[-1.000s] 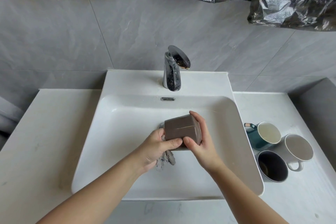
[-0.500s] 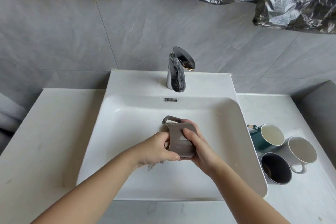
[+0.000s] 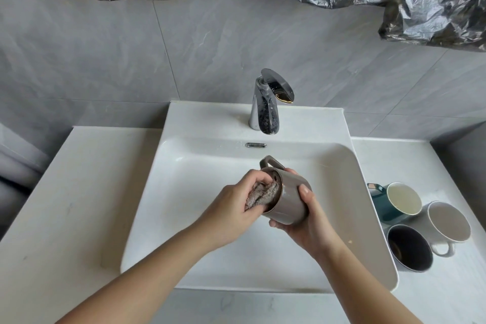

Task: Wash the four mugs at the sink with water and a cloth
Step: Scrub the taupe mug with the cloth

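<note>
Holding the brown mug (image 3: 289,200) sideways over the sink (image 3: 184,192), my right hand (image 3: 307,229) curls around it. My left hand (image 3: 234,208) pinches the gray cloth (image 3: 263,193) inside its mouth. The green mug (image 3: 386,208), white mug (image 3: 447,223) and black mug (image 3: 409,247) sit beside the sink.

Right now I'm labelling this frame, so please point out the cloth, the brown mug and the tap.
cloth (image 3: 263,193), head view, on the bunched part pushed into the mug's mouth.
brown mug (image 3: 289,204), head view, on its outer side wall.
tap (image 3: 266,113), head view, on its chrome body.
</note>
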Motion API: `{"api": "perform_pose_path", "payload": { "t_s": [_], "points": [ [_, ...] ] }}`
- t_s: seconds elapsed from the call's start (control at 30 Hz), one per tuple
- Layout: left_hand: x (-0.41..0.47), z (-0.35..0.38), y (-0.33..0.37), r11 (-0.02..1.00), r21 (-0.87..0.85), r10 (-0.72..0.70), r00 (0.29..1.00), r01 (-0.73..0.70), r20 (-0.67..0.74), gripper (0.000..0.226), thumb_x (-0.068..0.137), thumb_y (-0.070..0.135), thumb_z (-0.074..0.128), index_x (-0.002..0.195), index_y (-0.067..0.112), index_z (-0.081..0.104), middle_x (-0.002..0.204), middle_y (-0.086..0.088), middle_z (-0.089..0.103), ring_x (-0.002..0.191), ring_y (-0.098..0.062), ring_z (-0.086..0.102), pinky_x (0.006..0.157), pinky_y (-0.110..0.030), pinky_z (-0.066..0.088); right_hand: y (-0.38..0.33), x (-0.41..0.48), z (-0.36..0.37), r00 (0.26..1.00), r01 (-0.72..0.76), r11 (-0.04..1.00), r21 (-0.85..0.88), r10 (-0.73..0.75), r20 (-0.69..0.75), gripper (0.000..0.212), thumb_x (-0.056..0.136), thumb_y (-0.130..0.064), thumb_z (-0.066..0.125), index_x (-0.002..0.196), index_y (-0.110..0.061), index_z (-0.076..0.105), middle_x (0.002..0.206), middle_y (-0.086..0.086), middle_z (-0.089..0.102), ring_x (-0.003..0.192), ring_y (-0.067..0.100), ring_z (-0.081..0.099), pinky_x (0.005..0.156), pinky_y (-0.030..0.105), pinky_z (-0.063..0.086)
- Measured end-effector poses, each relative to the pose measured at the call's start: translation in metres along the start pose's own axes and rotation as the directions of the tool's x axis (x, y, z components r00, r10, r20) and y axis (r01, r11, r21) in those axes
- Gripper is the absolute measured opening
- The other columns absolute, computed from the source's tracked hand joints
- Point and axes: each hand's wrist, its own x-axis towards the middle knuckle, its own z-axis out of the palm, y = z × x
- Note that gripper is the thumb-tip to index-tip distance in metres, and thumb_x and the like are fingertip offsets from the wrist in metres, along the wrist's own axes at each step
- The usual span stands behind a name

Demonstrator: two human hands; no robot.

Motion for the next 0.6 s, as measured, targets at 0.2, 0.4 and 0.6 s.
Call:
{"api": "perform_pose_path", "payload": {
  "t_s": [0.2,0.4,0.6],
  "points": [
    [0.001,-0.011,0.003,0.96,0.147,0.182,0.931,-0.237,0.316,0.021,0.095,0.013,0.042,0.11,0.014,0.057,0.111,0.006,0.054,0.101,-0.005,0.046,0.089,-0.025,0.042,-0.008,-0.004,0.005,0.997,-0.041,0.998,-0.05,0.045,0.067,0.084,0.067,-0.057,0.08,0.137,-0.023,0.049,0.117,0.011,0.062,0.086,0.026,0.064,0.058,0.035,0.052],
    [0.01,-0.014,0.009,0.722,0.428,0.313,0.808,-0.544,0.499,0.034,0.096,0.041,0.044,0.122,0.02,0.049,0.136,0.007,0.041,0.129,-0.009,0.019,0.101,-0.016,0.019,-0.004,-0.007,0.004,0.992,-0.08,0.997,-0.015,0.081,0.101,0.081,0.073,-0.053,0.078,0.14,-0.02,0.047,0.127,0.016,0.058,0.096,0.032,0.062,0.073,0.041,0.051],
    [0.009,-0.007,0.005,0.632,0.587,0.212,0.841,-0.506,0.497,0.025,0.087,0.052,0.054,0.097,0.029,0.05,0.123,0.008,0.046,0.13,-0.012,0.023,0.118,-0.042,0.013,-0.004,-0.006,0.004,0.994,-0.07,0.997,-0.023,0.071,0.08,0.081,0.065,-0.053,0.083,0.134,-0.024,0.051,0.119,0.013,0.061,0.084,0.03,0.064,0.055,0.035,0.052]
  ]
}}
